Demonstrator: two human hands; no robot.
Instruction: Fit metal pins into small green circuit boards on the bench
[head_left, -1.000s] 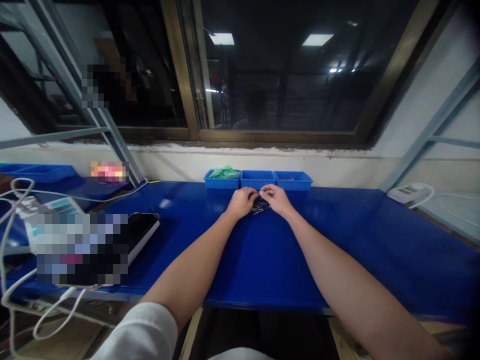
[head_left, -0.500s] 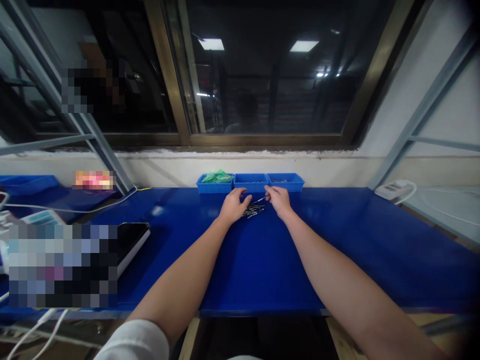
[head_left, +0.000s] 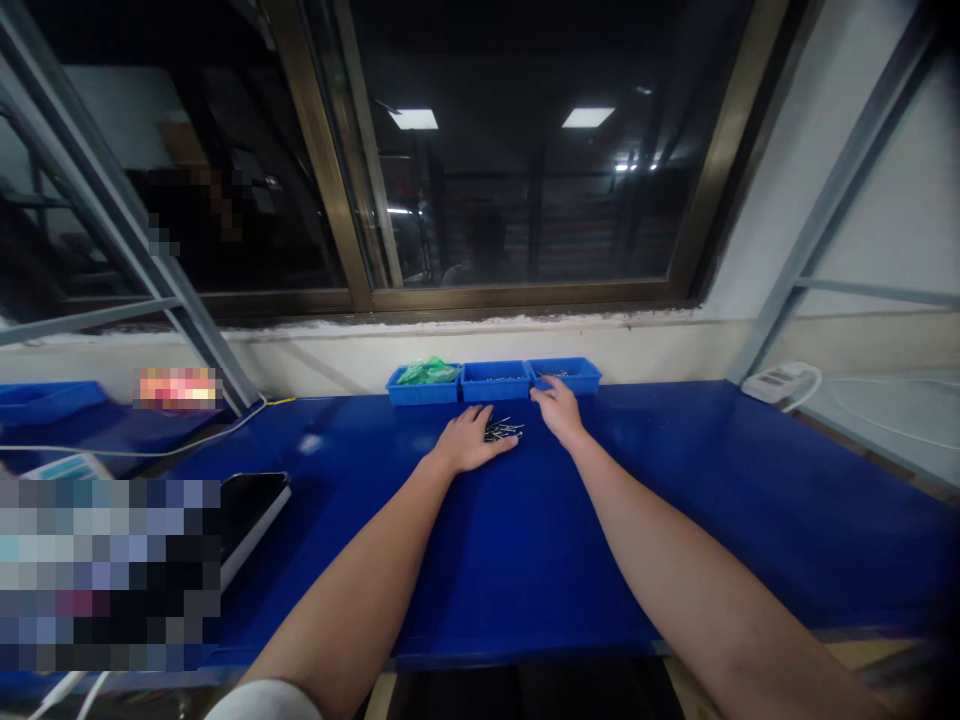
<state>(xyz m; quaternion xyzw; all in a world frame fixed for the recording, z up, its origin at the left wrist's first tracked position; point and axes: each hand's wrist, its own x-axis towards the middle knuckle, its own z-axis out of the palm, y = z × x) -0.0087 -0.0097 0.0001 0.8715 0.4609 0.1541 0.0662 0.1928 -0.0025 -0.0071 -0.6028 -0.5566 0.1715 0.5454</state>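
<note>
both bare forearms reached forward across the table, angled in toward each other. the left hand (head_left: 471,442) lay flat and palm down on the blue table (head_left: 600,560), its fingers (head_left: 499,447) loosely spread and pointing right, with the tips just beside the pins (head_left: 502,430). it pinched nothing. the right hand (head_left: 556,412) was raised slightly on its wrist, with its fingers (head_left: 541,396) bunched and angled down near the front edge of the right bin (head_left: 564,376). whether they pinched anything, i could not tell.

there was one loose pile of thin metal pins, lying on the table between the hands and just in front of the middle bin (head_left: 495,380). they were too small to count, though clearly more than a handful. three blue bins stood side by side in a row, touching, against the wall. the left bin (head_left: 422,388) held a green plastic bag (head_left: 427,372), and the other two held small metal bits that i could not make out.

off to the left were one dark tablet (head_left: 251,510), partly blurred, and one blue tray (head_left: 45,400). one white power strip (head_left: 780,382) sat on the right, past the table's end. one white sleeve (head_left: 262,702) showed at the bottom edge, above the left arm.
</note>
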